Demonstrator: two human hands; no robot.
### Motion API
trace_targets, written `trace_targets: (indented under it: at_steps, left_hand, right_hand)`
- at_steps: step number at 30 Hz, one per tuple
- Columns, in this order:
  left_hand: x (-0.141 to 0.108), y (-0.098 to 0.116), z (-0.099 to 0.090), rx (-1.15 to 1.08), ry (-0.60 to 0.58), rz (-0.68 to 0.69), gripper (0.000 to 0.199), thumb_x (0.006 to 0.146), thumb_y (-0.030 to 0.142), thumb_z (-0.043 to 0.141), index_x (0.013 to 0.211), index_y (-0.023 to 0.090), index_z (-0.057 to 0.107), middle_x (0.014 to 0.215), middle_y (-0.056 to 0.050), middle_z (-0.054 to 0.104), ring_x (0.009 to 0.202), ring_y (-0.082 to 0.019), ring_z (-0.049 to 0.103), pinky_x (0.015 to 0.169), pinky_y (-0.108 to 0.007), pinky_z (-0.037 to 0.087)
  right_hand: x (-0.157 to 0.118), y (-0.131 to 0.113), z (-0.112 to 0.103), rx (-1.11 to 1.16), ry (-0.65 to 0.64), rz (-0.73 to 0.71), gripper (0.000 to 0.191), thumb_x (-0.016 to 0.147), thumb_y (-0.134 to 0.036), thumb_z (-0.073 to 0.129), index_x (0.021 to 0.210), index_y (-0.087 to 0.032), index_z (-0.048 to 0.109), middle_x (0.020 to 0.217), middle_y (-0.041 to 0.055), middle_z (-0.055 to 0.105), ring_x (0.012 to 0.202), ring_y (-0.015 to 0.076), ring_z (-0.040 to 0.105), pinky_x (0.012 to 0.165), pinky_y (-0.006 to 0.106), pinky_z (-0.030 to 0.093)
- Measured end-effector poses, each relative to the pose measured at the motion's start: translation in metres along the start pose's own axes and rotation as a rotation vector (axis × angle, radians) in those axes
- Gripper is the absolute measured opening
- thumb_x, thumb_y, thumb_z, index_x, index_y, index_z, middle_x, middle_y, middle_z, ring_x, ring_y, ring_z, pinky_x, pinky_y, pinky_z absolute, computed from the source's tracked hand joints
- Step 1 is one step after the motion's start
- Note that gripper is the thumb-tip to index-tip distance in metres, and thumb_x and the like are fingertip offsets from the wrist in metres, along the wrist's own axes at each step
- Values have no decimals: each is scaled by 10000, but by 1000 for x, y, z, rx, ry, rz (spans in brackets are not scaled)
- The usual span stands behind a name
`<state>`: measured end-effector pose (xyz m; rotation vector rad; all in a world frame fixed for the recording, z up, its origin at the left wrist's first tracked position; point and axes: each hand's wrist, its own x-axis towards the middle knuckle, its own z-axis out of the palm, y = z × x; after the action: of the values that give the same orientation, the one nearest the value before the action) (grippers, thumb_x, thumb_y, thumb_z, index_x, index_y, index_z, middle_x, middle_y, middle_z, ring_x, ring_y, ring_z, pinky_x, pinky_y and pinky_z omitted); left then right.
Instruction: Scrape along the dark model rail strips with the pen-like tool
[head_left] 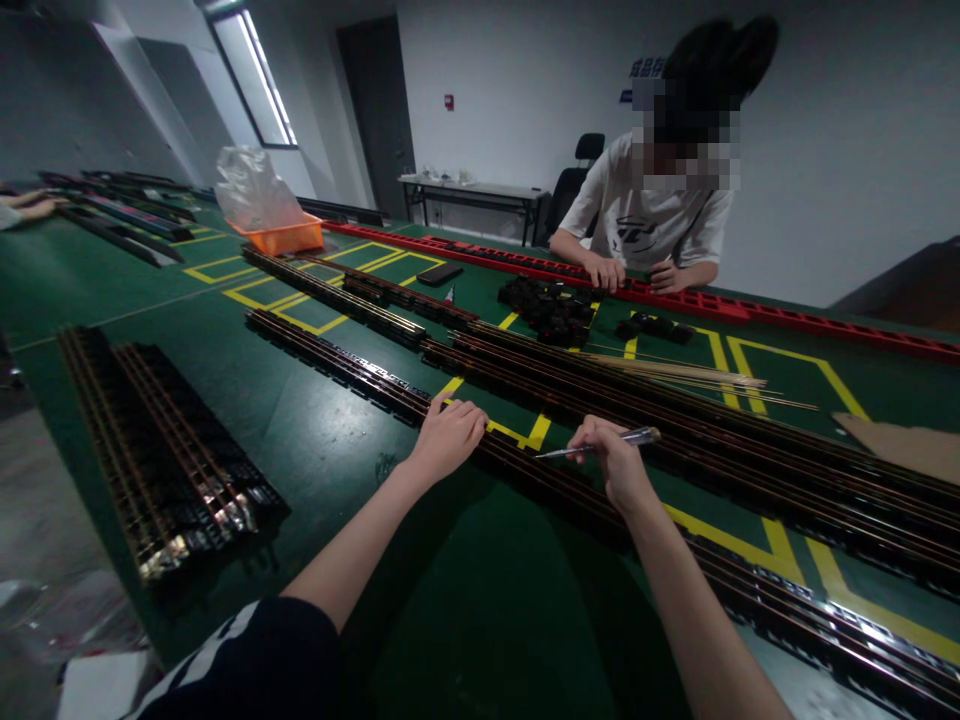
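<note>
My left hand rests on a long black track with copper strips along it, its fingers curled over the track's far edge. In my right hand is a slim screwdriver; its thin tip points left, just above the same track. That track runs diagonally across the green table, from upper left to lower right. Beyond it lies a bundle of similar tracks, roughly parallel. Whether the screwdriver's tip touches the track I cannot tell.
Several tracks lie at the left. An orange basket with a plastic bag, black parts, thin rods and cardboard are farther back. A co-worker works at a red rail. Another person's hands show far left.
</note>
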<state>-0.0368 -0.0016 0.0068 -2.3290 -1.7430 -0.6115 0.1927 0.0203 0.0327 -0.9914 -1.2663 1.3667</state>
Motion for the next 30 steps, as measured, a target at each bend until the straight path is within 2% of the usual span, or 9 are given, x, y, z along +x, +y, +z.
trace_targets:
  at_steps: [11,20,30]
  left_hand:
    - [0,0,-1,6,-3,-2,357,945,231,279,843,215,621,883,26,679,867,-136,593,1031,-378,255]
    - [-1,1,-2,-12,8,5,368,943,230,277,848,213,632,884,15,682,851,-146,593,1025,-387,271]
    - [-3,2,-1,19,38,23,347,944,235,290,852,210,624,880,2,678,852,-155,589,984,-390,293]
  right_hand:
    - [1,-1,-1,22,91,-7,150,541,-240,466,402,-185,479,416,8,496,407,102,419,424,242,288]
    - [-1,-3,-1,12,45,-25,150,578,-249,470,441,-205,430,426,-1,491,432,110,411,457,257,292]
    - [0,-1,0,7,36,-27,141,584,-240,468,449,-201,449,434,3,501,442,114,416,451,255,282]
